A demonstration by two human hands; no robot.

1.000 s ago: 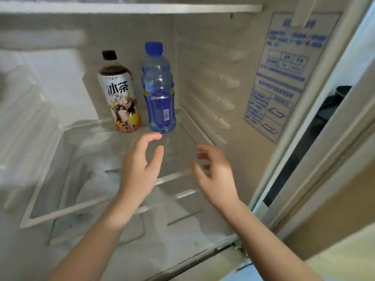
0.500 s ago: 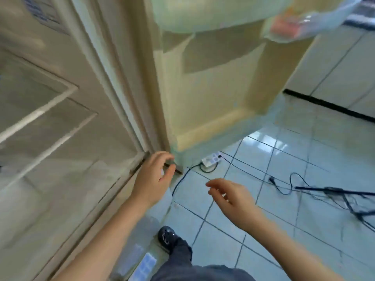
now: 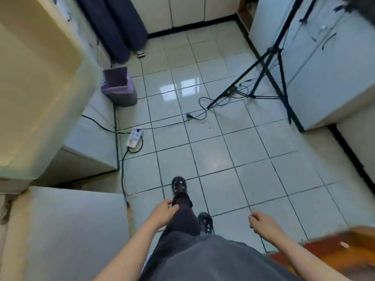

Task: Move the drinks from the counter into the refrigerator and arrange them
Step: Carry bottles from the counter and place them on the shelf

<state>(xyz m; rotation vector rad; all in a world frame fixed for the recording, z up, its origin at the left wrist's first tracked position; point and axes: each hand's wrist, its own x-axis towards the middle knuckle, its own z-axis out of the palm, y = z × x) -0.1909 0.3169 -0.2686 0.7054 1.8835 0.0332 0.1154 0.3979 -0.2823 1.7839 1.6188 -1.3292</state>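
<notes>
**Pale-tiled kitchen floor, both hands free: record of contents**

Landmark: white power strip (image 3: 134, 136), which lay on the tiled floor (image 3: 223, 151) with black cables running off it.

- Left hand (image 3: 164, 211): nearer the viewer than the power strip and a little right of it, in front of a dark trouser leg. Its grip was loose, the fingers lightly curled and pinching nothing.
- Right hand (image 3: 262, 222): nearer the viewer and well right of the power strip. Its grip was likewise slack and held nothing.
- Drinks: none shown in this view, so their place could not be told.
- Refrigerator door (image 3: 40, 88): cream, swung open left of the power strip.
- Black shoes (image 3: 179, 185): on the floor on the near side of the power strip, one ahead of the other.
- Waste bin (image 3: 120, 89): grey with a purple liner, beyond the power strip.
- Black tripod (image 3: 269, 63): beyond and well right of the power strip, beside white cabinets (image 3: 328, 74).
- Red-brown wooden surface (image 3: 334, 254): near right, blurred.
</notes>
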